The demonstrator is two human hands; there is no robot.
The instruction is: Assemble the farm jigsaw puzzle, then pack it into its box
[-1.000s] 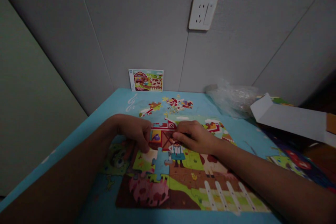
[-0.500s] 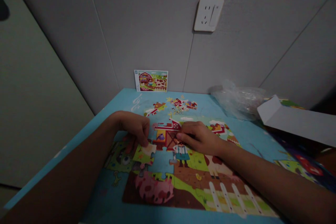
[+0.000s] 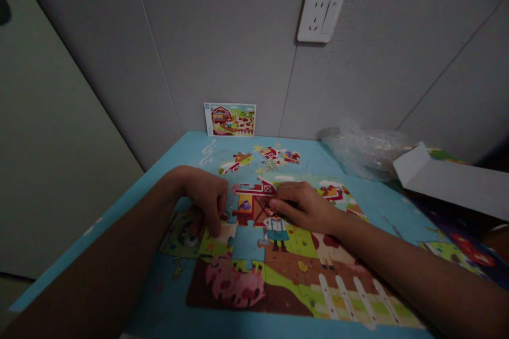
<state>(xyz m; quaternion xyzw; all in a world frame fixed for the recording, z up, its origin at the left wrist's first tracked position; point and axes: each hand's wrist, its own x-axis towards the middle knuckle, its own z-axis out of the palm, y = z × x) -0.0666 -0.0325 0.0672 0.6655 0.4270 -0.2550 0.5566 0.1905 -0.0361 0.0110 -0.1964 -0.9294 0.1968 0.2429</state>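
Note:
A partly assembled farm puzzle (image 3: 286,275) lies flat on the blue table, showing a barn, a farmer, a pink pig and a white fence. My left hand (image 3: 207,201) has its fingers bent down onto a green and cream puzzle piece (image 3: 212,247) at the puzzle's left edge, just above the pig. That piece lies against the pig section. To its right is a gap where the blue tabletop shows. My right hand (image 3: 300,203) rests on the puzzle beside the barn and the farmer's head, fingers curled, with nothing visible in it.
Loose puzzle pieces (image 3: 274,156) lie behind the puzzle. A picture card (image 3: 231,119) of the farm leans on the wall. At the right are a clear plastic bag (image 3: 363,151) and an open white box (image 3: 457,180). A socket (image 3: 321,15) is on the wall.
The piece under my left hand has moved down and now lies flat against the pig section. My left fingertips have shifted slightly down and left with it. My right hand stays in place.

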